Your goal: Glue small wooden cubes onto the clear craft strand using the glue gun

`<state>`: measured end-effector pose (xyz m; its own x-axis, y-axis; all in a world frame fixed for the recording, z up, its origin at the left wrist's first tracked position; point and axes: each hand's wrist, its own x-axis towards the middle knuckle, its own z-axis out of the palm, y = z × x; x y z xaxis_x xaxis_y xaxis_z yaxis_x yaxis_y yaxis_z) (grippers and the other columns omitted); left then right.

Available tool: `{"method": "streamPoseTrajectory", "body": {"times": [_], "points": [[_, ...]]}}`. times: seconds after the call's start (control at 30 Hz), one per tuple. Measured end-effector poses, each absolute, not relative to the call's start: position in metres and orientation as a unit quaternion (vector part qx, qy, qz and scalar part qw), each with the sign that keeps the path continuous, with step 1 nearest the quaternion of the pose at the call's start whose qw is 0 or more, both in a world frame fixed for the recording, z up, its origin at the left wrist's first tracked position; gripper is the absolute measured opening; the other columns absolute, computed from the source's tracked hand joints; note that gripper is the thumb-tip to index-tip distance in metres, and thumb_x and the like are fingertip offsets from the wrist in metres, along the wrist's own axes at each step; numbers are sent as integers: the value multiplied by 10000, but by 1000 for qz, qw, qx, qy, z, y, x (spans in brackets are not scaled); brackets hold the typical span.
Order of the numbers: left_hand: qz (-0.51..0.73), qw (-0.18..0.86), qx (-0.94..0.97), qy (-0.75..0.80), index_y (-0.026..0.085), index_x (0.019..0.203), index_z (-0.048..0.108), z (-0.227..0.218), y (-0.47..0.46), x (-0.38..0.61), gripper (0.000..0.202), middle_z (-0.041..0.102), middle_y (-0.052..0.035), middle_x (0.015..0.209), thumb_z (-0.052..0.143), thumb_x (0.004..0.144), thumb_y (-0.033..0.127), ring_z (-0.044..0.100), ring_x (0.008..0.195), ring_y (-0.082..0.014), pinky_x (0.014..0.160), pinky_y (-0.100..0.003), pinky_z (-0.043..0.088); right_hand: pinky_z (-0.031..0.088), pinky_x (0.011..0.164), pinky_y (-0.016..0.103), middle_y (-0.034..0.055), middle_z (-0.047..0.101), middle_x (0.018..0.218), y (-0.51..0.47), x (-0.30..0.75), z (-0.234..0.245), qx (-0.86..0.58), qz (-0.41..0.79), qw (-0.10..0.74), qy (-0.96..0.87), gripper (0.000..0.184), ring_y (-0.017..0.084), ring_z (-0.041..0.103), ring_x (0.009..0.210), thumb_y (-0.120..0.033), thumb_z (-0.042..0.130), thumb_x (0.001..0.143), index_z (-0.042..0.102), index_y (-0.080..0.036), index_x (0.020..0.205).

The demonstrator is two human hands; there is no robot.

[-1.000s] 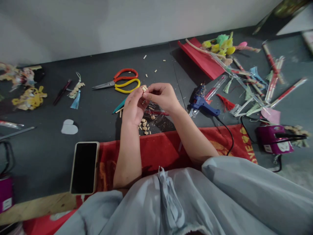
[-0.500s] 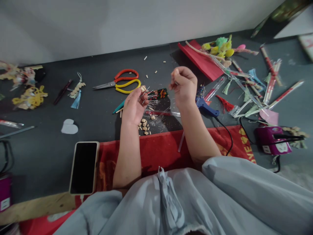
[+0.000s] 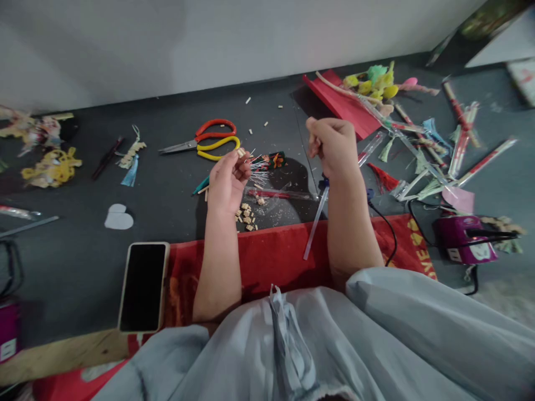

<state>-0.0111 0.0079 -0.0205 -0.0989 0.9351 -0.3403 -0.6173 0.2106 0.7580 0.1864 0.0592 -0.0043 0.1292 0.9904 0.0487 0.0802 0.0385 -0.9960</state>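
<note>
The left hand (image 3: 228, 184) pinches a small pale wooden block (image 3: 241, 152) fringed with fine white strands (image 3: 259, 171), while the fisted right hand (image 3: 334, 146), held well apart, seems to be drawing one strand out, work that calls for a steady pinch.

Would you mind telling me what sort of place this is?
Probably a home craft workspace: scissors, a red tassel and a heap of wooden bits lie scattered on a dark table against a plain wall.
</note>
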Motion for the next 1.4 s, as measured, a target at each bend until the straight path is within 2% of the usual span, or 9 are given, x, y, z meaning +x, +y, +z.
{"method": "streamPoseTrajectory", "body": {"times": [0.17, 0.23, 0.3, 0.37, 0.43, 0.53, 0.67, 0.87, 1.4], "points": [[607, 635, 216, 426, 198, 771, 683, -16, 6, -9, 158, 684, 21, 718, 742, 687, 317, 581, 574, -31, 592, -170, 483, 304, 519, 266, -27, 503, 497, 45, 181, 10, -574, 393, 226, -682, 197, 73, 417, 476, -303, 662, 723, 611, -158, 598], [610, 622, 242, 426, 206, 775, 686, -16, 7, -8, 166, 684, 26, 709, 755, 673, 318, 585, 572, -31, 599, -167, 490, 335, 576, 272, -2, 611, 648, 44, 176, 12, -550, 364, 174, -731, 197, 98, 489, 572, -310, 710, 676, 673, -157, 795], [619, 600, 273, 428, 211, 781, 690, -18, 8, -7, 185, 685, 26, 718, 771, 658, 324, 594, 583, -33, 620, -170, 502, 346, 612, 282, 11, 637, 684, 42, 171, 15, -547, 338, 152, -750, 250, 113, 518, 608, -389, 646, 752, 685, -165, 854], [630, 571, 306, 428, 215, 793, 697, -22, 8, -5, 207, 687, 21, 737, 783, 649, 337, 610, 608, -41, 651, -181, 516, 334, 607, 287, 10, 586, 573, 40, 166, 17, -556, 314, 161, -753, 370, 106, 489, 563, -444, 505, 855, 675, -155, 699], [640, 541, 342, 424, 221, 815, 705, -25, 9, -4, 230, 689, 15, 761, 788, 647, 355, 625, 640, -55, 681, -201, 528, 329, 592, 280, -1, 541, 528, 38, 162, 18, -536, 305, 210, -759, 380, 92, 458, 541, -416, 520, 854, 639, -151, 611], [648, 502, 395, 414, 236, 851, 715, -31, 9, -3, 259, 695, 10, 825, 789, 648, 378, 652, 723, -79, 724, -224, 537, 360, 583, 256, -16, 581, 640, 37, 160, 17, -466, 322, 314, -762, 157, 82, 477, 581, -308, 669, 751, 671, -160, 803], [652, 475, 435, 400, 262, 888, 728, -34, 8, -4, 237, 705, 15, 866, 777, 675, 353, 667, 786, -89, 734, -222, 540, 410, 598, 249, 3, 618, 766, 36, 157, 16, -412, 333, 397, -749, 192, 84, 511, 639, -259, 688, 746, 678, -183, 922], [669, 443, 449, 393, 265, 841, 737, -33, 9, -4, 181, 720, 26, 820, 786, 670, 301, 669, 740, -79, 700, -208, 542, 421, 583, 260, 14, 593, 719, 34, 152, 16, -386, 329, 421, -752, 75, 92, 519, 646, -236, 680, 765, 656, -168, 742], [700, 337, 509, 371, 273, 749, 726, -30, 10, -7, 87, 700, 24, 751, 782, 682, 277, 655, 744, -98, 679, -238, 532, 410, 587, 236, -3, 596, 702, 32, 139, 11, -325, 318, 488, -745, 87, 76, 513, 645, -195, 656, 783, 637, -163, 704]]}}
